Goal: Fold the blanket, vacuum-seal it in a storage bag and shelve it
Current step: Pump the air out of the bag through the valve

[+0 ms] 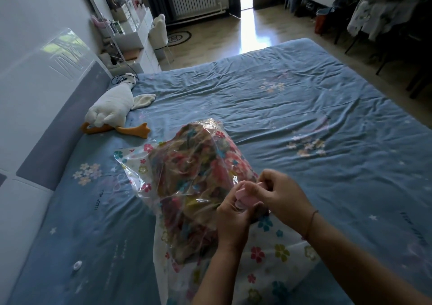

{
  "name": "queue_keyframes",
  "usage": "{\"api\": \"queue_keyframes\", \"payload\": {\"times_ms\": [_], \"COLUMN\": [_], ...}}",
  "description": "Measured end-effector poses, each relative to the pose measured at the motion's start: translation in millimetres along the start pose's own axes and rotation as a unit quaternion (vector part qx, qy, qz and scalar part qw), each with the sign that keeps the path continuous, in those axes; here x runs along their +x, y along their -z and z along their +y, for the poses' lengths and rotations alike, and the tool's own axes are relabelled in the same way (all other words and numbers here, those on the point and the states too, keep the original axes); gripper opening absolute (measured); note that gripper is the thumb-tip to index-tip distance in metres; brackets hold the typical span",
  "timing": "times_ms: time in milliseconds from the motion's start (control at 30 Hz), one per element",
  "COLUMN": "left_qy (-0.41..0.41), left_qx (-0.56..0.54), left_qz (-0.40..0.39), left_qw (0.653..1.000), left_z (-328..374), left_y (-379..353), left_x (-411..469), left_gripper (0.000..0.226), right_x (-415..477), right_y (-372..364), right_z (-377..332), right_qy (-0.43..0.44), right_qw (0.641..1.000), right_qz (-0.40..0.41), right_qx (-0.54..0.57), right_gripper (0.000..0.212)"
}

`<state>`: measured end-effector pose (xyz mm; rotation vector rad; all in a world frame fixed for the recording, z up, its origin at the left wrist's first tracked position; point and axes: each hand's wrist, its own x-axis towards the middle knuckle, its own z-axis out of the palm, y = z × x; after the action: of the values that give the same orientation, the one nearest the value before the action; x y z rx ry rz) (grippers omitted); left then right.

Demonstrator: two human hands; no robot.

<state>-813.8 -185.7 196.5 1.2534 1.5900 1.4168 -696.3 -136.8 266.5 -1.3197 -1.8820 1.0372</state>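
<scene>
From the head view, a flowery blanket (194, 171) sits stuffed inside a clear storage bag (131, 162). The bag lies on the blue bed (304, 94), near the middle. The left hand (231, 213) and the right hand (280, 195) both pinch a small pink piece (245, 198) on the bag. A white toy goose (112, 108) lies far left.

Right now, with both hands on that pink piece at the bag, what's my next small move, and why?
Probably finish working the pink piece on the storage bag. The left hand and right hand both pinch it, the blanket is already inside, and the bag looks puffy, so air seems not yet out.
</scene>
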Motion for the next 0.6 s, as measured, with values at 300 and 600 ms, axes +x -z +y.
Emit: {"api": "queue_keyframes", "payload": {"times_ms": [300,600], "left_qy": [0.039,0.024], "left_qx": [0.0,-0.002], "left_qz": [0.01,-0.004], "left_qw": [0.999,1.0], "left_z": [-5,0], "left_y": [1,0], "left_x": [-2,-4], "left_gripper": [0.05,0.047], "right_x": [-5,-16], "right_y": [13,24], "right_z": [-34,-38], "right_qy": [0.098,0.079], "right_qw": [0.988,0.99], "right_qz": [0.025,0.01], "right_qx": [0.12,0.116], "right_gripper": [0.033,0.033]}}
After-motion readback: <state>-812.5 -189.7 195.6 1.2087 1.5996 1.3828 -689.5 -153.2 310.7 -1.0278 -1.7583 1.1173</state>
